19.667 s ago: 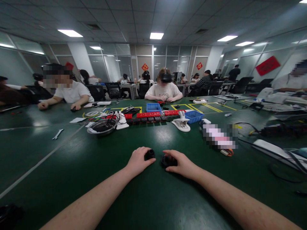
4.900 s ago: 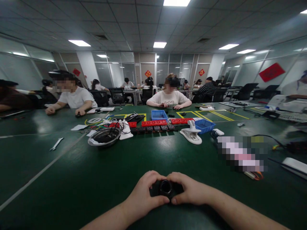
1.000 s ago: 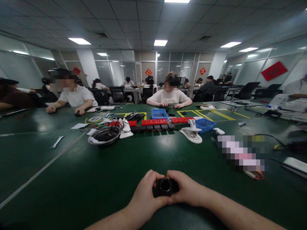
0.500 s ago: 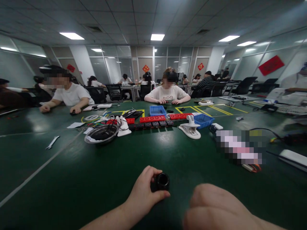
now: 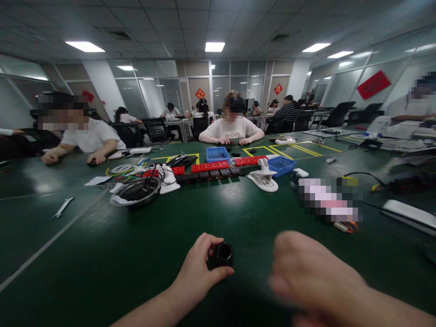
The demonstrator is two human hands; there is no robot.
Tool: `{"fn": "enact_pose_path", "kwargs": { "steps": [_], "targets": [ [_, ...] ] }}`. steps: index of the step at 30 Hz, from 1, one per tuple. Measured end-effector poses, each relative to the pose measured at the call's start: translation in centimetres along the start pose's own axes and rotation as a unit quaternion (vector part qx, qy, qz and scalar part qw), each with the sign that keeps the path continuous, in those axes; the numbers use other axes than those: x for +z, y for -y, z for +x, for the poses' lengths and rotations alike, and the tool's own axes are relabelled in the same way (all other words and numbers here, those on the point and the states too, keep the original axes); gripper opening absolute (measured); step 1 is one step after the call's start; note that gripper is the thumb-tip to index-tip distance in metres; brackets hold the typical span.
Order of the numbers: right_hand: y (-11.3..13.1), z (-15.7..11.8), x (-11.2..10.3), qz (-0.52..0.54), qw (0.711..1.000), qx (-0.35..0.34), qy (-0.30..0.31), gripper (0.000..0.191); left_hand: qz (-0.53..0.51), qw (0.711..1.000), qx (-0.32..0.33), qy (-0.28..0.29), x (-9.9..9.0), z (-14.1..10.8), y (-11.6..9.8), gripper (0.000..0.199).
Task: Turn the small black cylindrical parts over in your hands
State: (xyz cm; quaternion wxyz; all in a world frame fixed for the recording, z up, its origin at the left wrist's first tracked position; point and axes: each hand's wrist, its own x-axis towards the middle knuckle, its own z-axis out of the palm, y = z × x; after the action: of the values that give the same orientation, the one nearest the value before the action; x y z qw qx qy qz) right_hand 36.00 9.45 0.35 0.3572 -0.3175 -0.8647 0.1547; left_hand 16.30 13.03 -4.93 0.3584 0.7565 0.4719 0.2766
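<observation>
My left hand [image 5: 199, 263] is closed around a short black cylinder [image 5: 225, 254] with a round opening facing up, low over the green table or resting on it. Its thumb lies along the near side and the fingers along the far side. To the right, my right hand [image 5: 306, 268] is raised nearer the camera, curled like a fist with its back toward me and blurred by motion. Its fingertips are turned away, so anything inside it is hidden. A gap separates the two hands.
Beyond my hands are a metal bowl [image 5: 136, 193], red power strips [image 5: 210, 166], a white clip stand [image 5: 264, 177] and blue bins [image 5: 281, 166]. A wrench [image 5: 63, 207] lies left. Cables and a white block [image 5: 408, 215] lie right. People sit across the table.
My right hand has risen and shifted, showing more of its back and wrist. My left hand keeps its hold on the black cylinder. The whole view has turned slightly right.
</observation>
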Motion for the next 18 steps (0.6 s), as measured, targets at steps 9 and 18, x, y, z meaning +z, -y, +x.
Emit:
{"fn": "enact_pose_path", "kwargs": {
  "steps": [9,18],
  "targets": [
    [-6.0,1.9,2.0,0.25,0.913,0.187,0.263,0.066,-0.008,0.999,0.034,0.03,-0.4,0.3,0.4,0.049],
    [-5.4,1.9,3.3,0.153,0.941,0.16,0.258,0.028,-0.004,0.998,0.047,0.041,-0.6,0.3,0.1,0.04]
  ]
}}
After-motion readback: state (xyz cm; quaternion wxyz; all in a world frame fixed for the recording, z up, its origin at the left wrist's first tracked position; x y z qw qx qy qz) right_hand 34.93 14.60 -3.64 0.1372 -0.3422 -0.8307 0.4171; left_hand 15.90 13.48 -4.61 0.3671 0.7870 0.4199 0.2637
